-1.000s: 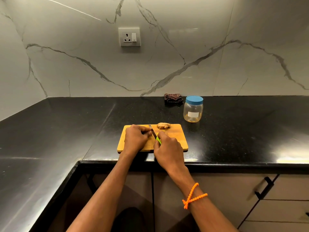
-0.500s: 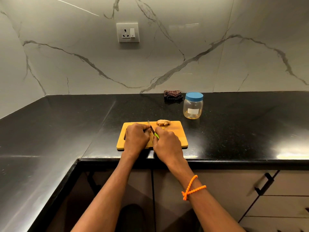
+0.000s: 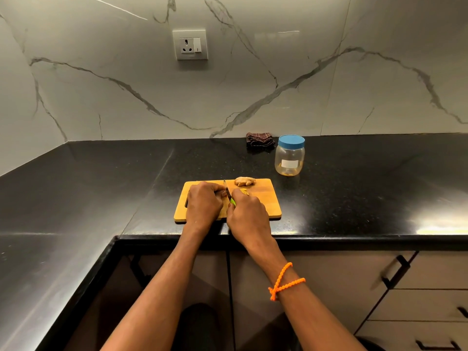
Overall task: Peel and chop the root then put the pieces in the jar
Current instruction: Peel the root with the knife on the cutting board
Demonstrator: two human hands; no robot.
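A head-worn camera looks down at a black desk (image 3: pixel 101 188) set against a white marble wall. Just below the middle of the frame a wooden board (image 3: pixel 266 201) lies flat on the desk near its front edge.

Two bare forearms reach up from the bottom of the frame, and both hands meet over the left half of the board. The left hand (image 3: pixel 203 205) is curled with its knuckles up; its fingers are bent down onto the board, and whatever they hold is hidden beneath them. The right hand (image 3: pixel 247 216) is closed around the green handle of a knife (image 3: pixel 228 193), whose thin blade points away toward the wall and stands in the narrow gap between the two hands. An orange beaded band (image 3: pixel 285 281) circles the right wrist.

A knobbly tan root (image 3: pixel 244 181) rests on the far edge of the board, apart from both hands. Something small and yellow shows just above the right knuckles; it is too small to tell more.

To the upper right of the board, on the desk, stands a clear jar (image 3: pixel 290 160) with a blue lid screwed on. Just left of it, against the wall, lies a folded dark cloth (image 3: pixel 260 140). A white socket (image 3: pixel 190 44) sits on the wall in the upper middle. Cabinet doors and drawers with black handles fill the lower right.
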